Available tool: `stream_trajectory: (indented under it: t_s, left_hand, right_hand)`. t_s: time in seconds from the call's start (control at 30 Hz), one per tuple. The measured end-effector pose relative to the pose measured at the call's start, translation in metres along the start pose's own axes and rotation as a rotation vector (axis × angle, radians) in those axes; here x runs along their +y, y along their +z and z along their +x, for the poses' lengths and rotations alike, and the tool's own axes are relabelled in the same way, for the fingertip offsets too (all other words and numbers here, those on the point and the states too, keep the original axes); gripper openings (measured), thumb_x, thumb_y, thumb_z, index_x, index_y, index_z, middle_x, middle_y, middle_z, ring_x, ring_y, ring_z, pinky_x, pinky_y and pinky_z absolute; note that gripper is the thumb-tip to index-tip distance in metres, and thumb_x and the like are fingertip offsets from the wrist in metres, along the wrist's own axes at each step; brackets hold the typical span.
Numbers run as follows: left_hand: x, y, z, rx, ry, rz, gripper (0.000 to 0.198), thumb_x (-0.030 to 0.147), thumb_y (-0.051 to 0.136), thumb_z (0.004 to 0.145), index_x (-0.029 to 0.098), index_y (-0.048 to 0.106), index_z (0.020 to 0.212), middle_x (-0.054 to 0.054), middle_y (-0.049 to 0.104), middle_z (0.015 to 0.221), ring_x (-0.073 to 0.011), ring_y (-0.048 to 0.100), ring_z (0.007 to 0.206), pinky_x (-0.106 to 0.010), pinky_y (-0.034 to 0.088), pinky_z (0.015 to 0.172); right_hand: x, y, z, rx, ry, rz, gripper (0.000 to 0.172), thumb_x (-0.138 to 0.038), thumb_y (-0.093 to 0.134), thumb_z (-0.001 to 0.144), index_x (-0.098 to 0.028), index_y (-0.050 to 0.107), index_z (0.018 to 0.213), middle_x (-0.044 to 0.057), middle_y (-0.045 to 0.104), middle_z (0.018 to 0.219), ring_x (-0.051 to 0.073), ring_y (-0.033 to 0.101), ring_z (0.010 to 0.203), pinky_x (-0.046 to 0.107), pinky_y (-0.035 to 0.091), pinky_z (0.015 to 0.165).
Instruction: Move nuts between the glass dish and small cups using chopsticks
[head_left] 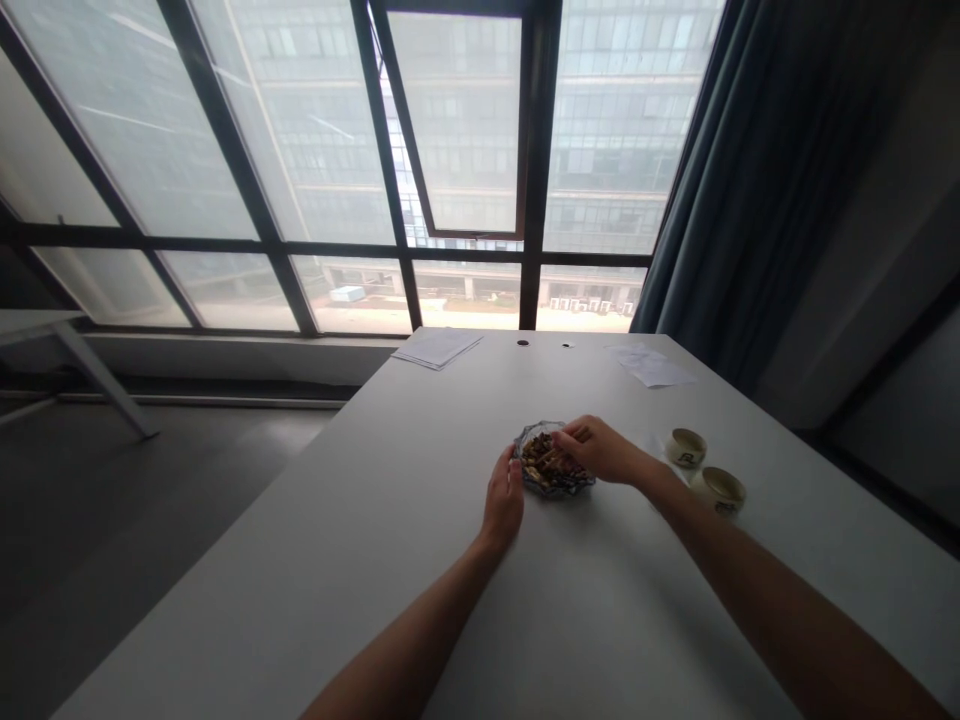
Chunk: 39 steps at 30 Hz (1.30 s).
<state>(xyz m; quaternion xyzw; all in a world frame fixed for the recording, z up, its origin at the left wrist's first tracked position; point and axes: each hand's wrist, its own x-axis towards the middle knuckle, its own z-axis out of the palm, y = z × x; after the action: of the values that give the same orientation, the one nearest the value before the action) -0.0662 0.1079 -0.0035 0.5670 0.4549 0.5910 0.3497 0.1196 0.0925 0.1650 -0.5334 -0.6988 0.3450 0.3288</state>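
A clear glass bowl (556, 491) with a scalloped rim stands on the white table, filled with a brown and tan mix of small dry pieces (546, 462). My left hand (504, 497) lies against the bowl's left side, its fingers stretched along the outer wall. Over the bowl's right part, my right hand (596, 449) is closed in a pinch, fingertips at the mix. Whatever is between those fingers is too small or hidden to name. To the right of my right wrist are two small pale cups, a farther cup (686, 449) and a nearer cup (718, 490), both with dark markings.
Paper sheets (439, 348) lie at the white table's (360, 560) far left corner, and more crumpled sheets (652, 366) at the far right. Large windows (465, 130) rise behind, with a dark blue curtain (720, 200) at right. Another table (45, 322) stands at left.
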Motion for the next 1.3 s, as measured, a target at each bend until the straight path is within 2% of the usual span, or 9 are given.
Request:
stream_trajectory:
  t_s: [0.1, 0.37, 0.43, 0.53, 0.7, 0.87, 1.03, 1.13, 1.3]
  left_hand:
    - [0.003, -0.001, -0.001, 0.000, -0.009, -0.012, 0.056, 0.058, 0.047, 0.101, 0.019, 0.061, 0.139, -0.013, 0.062, 0.142, -0.0303, 0.057, 0.132, -0.044, 0.044, 0.112]
    - [0.008, 0.002, -0.002, 0.010, -0.025, -0.042, 0.056, 0.059, 0.051, 0.099, 0.020, 0.062, 0.136, -0.012, 0.065, 0.137, -0.0306, 0.060, 0.128, -0.043, 0.049, 0.107]
    - [0.009, 0.002, -0.002, 0.010, -0.025, -0.043, 0.055, 0.059, 0.051, 0.100, 0.019, 0.063, 0.136, -0.012, 0.065, 0.138, -0.0306, 0.059, 0.128, -0.043, 0.048, 0.108]
    - [0.011, 0.001, -0.002, 0.006, -0.021, -0.036, 0.054, 0.058, 0.049, 0.101, 0.018, 0.063, 0.136, -0.012, 0.065, 0.138, -0.0307, 0.058, 0.130, -0.043, 0.047, 0.109]
    - [0.012, 0.000, -0.002, 0.005, -0.013, -0.014, 0.052, 0.056, 0.049, 0.101, 0.020, 0.063, 0.135, -0.011, 0.065, 0.138, -0.0303, 0.057, 0.131, -0.044, 0.046, 0.111]
    - [0.010, 0.000, -0.002, 0.011, -0.016, 0.002, 0.052, 0.056, 0.050, 0.101, 0.020, 0.063, 0.136, -0.011, 0.063, 0.140, -0.0301, 0.055, 0.134, -0.045, 0.042, 0.114]
    - [0.009, 0.001, -0.002, 0.004, -0.022, -0.007, 0.053, 0.056, 0.048, 0.101, 0.019, 0.062, 0.137, -0.012, 0.064, 0.139, -0.0294, 0.056, 0.133, -0.045, 0.043, 0.113]
    - [0.011, 0.001, -0.002, 0.005, -0.023, -0.017, 0.053, 0.057, 0.050, 0.100, 0.020, 0.062, 0.137, -0.012, 0.066, 0.136, -0.0298, 0.058, 0.131, -0.045, 0.045, 0.111]
    - [0.012, 0.000, -0.002, 0.006, -0.017, -0.038, 0.054, 0.058, 0.051, 0.100, 0.019, 0.063, 0.135, -0.012, 0.067, 0.135, -0.0301, 0.059, 0.128, -0.044, 0.047, 0.108]
  right_hand:
    - [0.003, 0.001, 0.013, 0.000, 0.002, 0.005, 0.039, -0.048, 0.071, 0.086, -0.016, 0.072, 0.065, 0.005, 0.073, 0.062, 0.022, 0.072, 0.062, 0.028, 0.057, 0.059]
    - [0.006, -0.054, 0.001, -0.039, 0.078, 0.001, 0.045, -0.053, 0.066, 0.092, -0.011, 0.075, 0.077, 0.013, 0.077, 0.074, 0.020, 0.074, 0.063, 0.029, 0.060, 0.062]
    - [0.007, -0.052, -0.003, -0.072, 0.103, 0.009, 0.046, -0.054, 0.069, 0.090, -0.012, 0.074, 0.073, 0.012, 0.076, 0.068, 0.021, 0.073, 0.059, 0.029, 0.060, 0.058]
    - [0.011, -0.031, 0.002, -0.093, 0.103, 0.052, 0.045, -0.054, 0.071, 0.087, -0.013, 0.072, 0.069, 0.010, 0.075, 0.065, 0.022, 0.073, 0.058, 0.029, 0.060, 0.058]
    - [0.017, -0.002, 0.024, -0.025, 0.048, 0.147, 0.046, -0.057, 0.065, 0.090, -0.015, 0.071, 0.074, 0.010, 0.078, 0.073, 0.023, 0.075, 0.065, 0.032, 0.063, 0.064]
    - [0.016, -0.027, 0.033, 0.004, 0.030, 0.175, 0.049, -0.058, 0.067, 0.090, -0.011, 0.072, 0.075, 0.014, 0.077, 0.071, 0.023, 0.075, 0.062, 0.033, 0.063, 0.063]
    - [0.024, -0.055, 0.024, 0.012, 0.026, 0.123, 0.049, -0.058, 0.070, 0.088, -0.010, 0.074, 0.079, 0.015, 0.078, 0.077, 0.021, 0.076, 0.066, 0.030, 0.063, 0.066]
    - [0.028, -0.053, 0.011, -0.033, 0.031, 0.054, 0.045, -0.054, 0.074, 0.085, -0.010, 0.074, 0.073, 0.012, 0.077, 0.071, 0.020, 0.074, 0.062, 0.029, 0.062, 0.063]
    - [0.019, -0.032, -0.007, -0.100, 0.002, 0.036, 0.044, -0.053, 0.064, 0.091, -0.013, 0.075, 0.077, 0.008, 0.077, 0.074, 0.022, 0.075, 0.067, 0.032, 0.062, 0.065]
